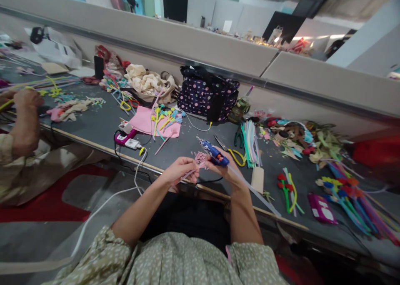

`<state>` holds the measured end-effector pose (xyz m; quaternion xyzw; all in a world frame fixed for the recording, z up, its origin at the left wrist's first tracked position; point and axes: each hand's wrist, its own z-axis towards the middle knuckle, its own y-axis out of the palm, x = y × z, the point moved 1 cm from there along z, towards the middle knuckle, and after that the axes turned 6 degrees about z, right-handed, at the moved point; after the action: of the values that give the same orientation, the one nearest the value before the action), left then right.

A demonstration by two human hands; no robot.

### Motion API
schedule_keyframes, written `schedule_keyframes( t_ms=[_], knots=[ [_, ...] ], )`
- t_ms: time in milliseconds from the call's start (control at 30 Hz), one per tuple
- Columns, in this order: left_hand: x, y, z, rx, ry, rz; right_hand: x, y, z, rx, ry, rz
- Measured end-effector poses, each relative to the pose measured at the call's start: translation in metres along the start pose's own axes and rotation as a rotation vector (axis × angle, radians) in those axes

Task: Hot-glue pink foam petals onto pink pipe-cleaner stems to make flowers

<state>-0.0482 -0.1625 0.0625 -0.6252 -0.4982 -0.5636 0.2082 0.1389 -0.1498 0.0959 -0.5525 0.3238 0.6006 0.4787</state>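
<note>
Close to the table's front edge, my left hand [178, 171] pinches a thin pink pipe-cleaner stem [187, 175]. Where my two hands come together there is a cluster of small pink pieces [200, 158]. My right hand [231, 174] is closed round a blue hot glue gun [214, 152], its nozzle pointing up and left. A long translucent glue stick [254, 190] trails from the gun's back over the table. The right fingertips are partly behind the gun, near the pink cluster. Yellow-handled scissors [237, 156] lie just beyond my right hand.
Pink sheet [142, 120] with yellow and blue pipe-cleaner flowers [165, 117]. Power strip [128, 141] with cables at the front edge. A dotted bag [206, 93], a pipe-cleaner bundle [250, 141] and a beige block [258, 179] stand around. A co-worker's arm [26, 118] is at left.
</note>
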Motion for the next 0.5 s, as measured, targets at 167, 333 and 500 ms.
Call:
schedule_keyframes(
  t_ms=[167,333,500],
  knots=[
    [0.0001,-0.0004,0.0004,0.004,0.009,0.010,0.0004,0.0010,-0.0007,0.007,-0.027,-0.061],
    [0.0013,0.0003,-0.0001,0.001,0.010,0.010,0.0013,0.0020,-0.0010,0.027,-0.026,-0.068],
    [0.0020,0.0005,-0.0003,0.005,0.014,0.005,0.0008,0.0030,-0.0011,0.039,-0.049,-0.055]
  ],
)
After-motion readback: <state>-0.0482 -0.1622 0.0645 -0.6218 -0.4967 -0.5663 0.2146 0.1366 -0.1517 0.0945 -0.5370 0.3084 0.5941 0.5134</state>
